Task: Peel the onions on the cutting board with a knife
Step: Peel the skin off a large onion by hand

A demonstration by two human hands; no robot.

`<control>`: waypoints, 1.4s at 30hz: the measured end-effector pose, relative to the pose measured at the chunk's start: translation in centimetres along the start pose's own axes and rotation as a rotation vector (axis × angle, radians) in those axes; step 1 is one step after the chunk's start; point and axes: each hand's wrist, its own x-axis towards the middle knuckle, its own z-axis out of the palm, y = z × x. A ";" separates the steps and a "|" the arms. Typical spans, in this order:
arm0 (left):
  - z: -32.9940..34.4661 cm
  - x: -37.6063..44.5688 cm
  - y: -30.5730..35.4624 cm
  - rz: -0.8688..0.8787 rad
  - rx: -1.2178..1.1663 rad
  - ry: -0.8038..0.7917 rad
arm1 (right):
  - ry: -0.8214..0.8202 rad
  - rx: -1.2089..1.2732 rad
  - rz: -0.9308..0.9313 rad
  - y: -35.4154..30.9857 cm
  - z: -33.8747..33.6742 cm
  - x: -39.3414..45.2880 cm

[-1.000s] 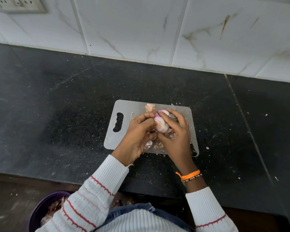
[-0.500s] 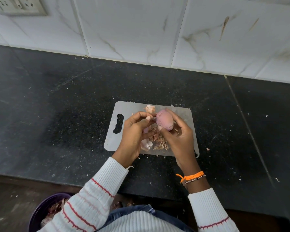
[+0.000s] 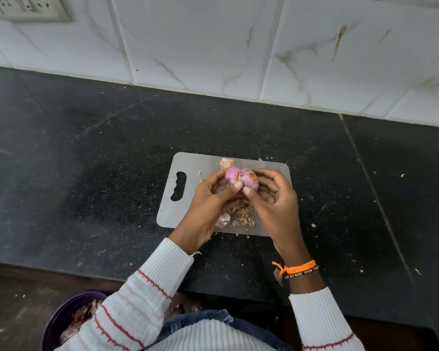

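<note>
The left hand (image 3: 208,198) and right hand (image 3: 274,198) both grasp one pink onion (image 3: 241,179), thumbs pressed to its near side, holding it above the grey cutting board (image 3: 188,163) on the black counter (image 3: 86,148); loose peels (image 3: 241,214) lie on the board beneath it

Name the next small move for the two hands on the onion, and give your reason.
Probably strip the brown skin patch off the onion: left hand and right hand hold it above the cutting board, thumbs on it, and skin remains.
</note>
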 end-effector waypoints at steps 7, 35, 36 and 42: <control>0.1 -0.2 -0.2 0.109 0.118 0.048 | 0.242 -0.147 -0.133 -0.4 0.3 -0.1; -0.5 -0.6 -0.3 0.118 0.191 0.092 | 0.247 0.003 0.076 -0.3 0.0 -0.2; -0.5 -0.6 -0.3 0.130 0.204 0.102 | 0.244 -0.026 0.060 -0.3 0.2 -0.2; 0.0 -0.8 0.0 0.184 0.269 0.132 | 0.271 -0.143 -0.018 0.1 0.6 -0.1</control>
